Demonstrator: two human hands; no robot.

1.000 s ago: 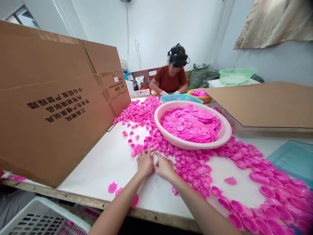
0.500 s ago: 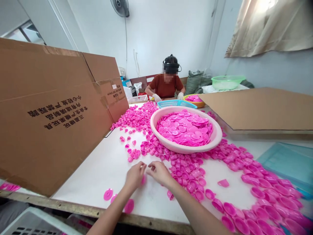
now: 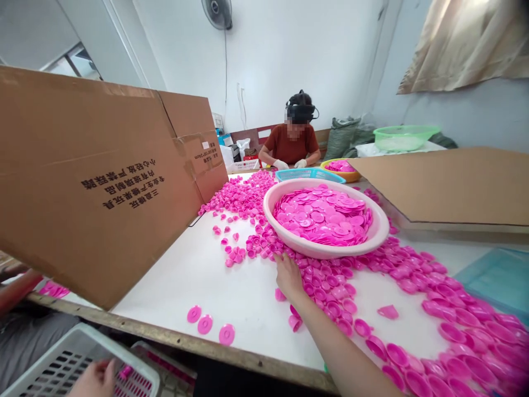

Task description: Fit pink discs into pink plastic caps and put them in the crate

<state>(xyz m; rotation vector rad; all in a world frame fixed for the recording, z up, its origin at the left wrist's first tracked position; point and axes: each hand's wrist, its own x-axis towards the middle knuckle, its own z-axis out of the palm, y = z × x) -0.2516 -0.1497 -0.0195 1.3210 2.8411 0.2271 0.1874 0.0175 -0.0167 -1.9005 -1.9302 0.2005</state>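
My right hand [image 3: 289, 275] lies on the white table [image 3: 198, 275] at the edge of a wide spread of pink plastic caps [image 3: 330, 286]. Its fingers are stretched toward the caps just in front of a pink basin [image 3: 382, 229] heaped with pink discs [image 3: 322, 215]. My left hand [image 3: 95, 379] is low at the bottom left, over a white slotted basket [image 3: 53, 361] below the table edge. Its fingers curl, and a small pink piece [image 3: 124, 372] shows at their tips.
A big cardboard box [image 3: 103, 182] stands on the left and a cardboard flap [image 3: 446, 184] on the right, with a blue tray [image 3: 496, 275] beneath it. Three pink discs [image 3: 204, 324] lie near the front edge. A co-worker [image 3: 295, 140] sits at the far end beside a blue basket [image 3: 309, 173].
My left hand left the table and dropped to the white basket at the bottom left. My right hand slid forward into the caps by the basin. The view shifted left.
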